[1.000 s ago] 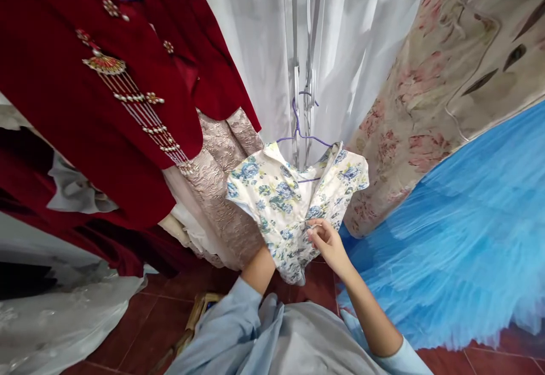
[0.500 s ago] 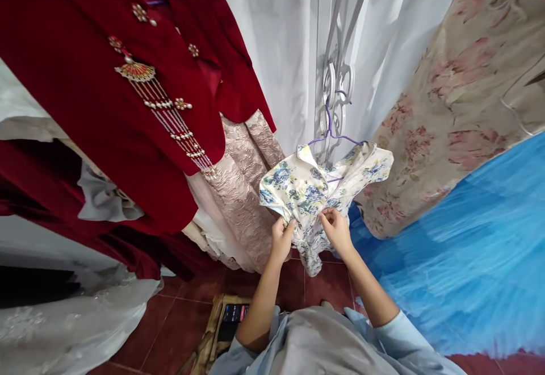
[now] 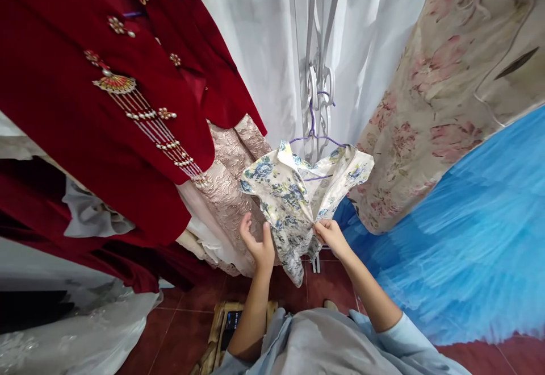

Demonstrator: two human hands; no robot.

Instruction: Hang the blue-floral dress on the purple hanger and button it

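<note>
A small cream shirt (image 3: 285,193) with blue and yellow flowers hangs in front of me on a purple hanger (image 3: 313,130). Its collar stands up and the front gapes at the neck. My right hand (image 3: 331,236) pinches the shirt's front edge below the neck opening. To the left of the shirt, my left hand (image 3: 259,244) is open with thumb and fingers apart, holding nothing. The shirt's lower part hangs bunched and narrow.
The hanger hooks onto a white metal stand (image 3: 317,74) before a white curtain (image 3: 268,40). A red velvet garment (image 3: 162,108) with beaded brooches hangs left, a floral cloth (image 3: 426,108) and blue tulle (image 3: 447,238) right. A phone (image 3: 232,321) lies on a wooden stool (image 3: 217,329).
My left hand has let go of the shirt's side and moved left, its fingers spreading. My right hand keeps its pinch on the front edge, and the neck opening looks wider.
</note>
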